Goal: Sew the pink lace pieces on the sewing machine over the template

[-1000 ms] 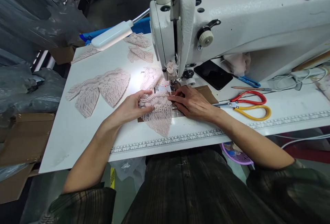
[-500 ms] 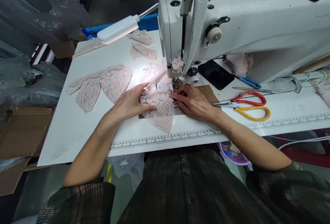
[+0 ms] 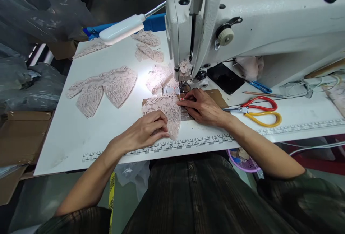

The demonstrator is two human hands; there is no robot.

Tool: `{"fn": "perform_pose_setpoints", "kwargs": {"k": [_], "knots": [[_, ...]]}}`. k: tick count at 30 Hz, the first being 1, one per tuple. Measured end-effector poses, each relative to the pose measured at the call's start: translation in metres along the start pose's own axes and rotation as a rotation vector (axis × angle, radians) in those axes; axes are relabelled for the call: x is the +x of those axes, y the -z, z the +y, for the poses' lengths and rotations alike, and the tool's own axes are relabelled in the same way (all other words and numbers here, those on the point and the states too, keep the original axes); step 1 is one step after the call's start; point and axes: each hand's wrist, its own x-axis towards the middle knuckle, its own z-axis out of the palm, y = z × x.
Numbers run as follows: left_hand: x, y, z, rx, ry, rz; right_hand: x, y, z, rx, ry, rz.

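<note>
A pale pink lace piece (image 3: 164,110) lies on the white table (image 3: 107,126) in front of the sewing machine (image 3: 242,22). My left hand (image 3: 147,131) rests near the table's front edge, fingers curled and pinching the lace's lower left edge. My right hand (image 3: 201,106) presses flat on the lace's right edge beside the presser foot (image 3: 183,87), fingers extended and close together.
More lace pieces (image 3: 105,88) lie at the left, and others at the back (image 3: 147,45). Red and yellow scissors (image 3: 254,110) lie to the right, by a pencil (image 3: 262,93) and a black phone (image 3: 225,78). A lamp (image 3: 121,29) hangs above. Cardboard boxes (image 3: 18,137) stand at the left.
My left hand has slid back from the top of the lace toward the table's front edge and curled onto the lace's lower edge. My right hand has stayed put.
</note>
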Motion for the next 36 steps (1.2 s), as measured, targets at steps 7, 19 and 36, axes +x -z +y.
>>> {"fn": "perform_pose_setpoints", "kwargs": {"k": [7, 19, 36], "knots": [[-0.002, -0.009, -0.004, -0.063, -0.045, 0.181, 0.0, 0.0, -0.001, 0.014, -0.024, 0.007], [0.001, -0.017, -0.004, 0.016, -0.084, 0.246, -0.001, -0.001, 0.0, -0.006, -0.001, 0.008], [0.0, -0.017, -0.007, 0.11, -0.155, 0.297, -0.003, 0.012, -0.01, 0.029, 0.058, -0.106]]}}
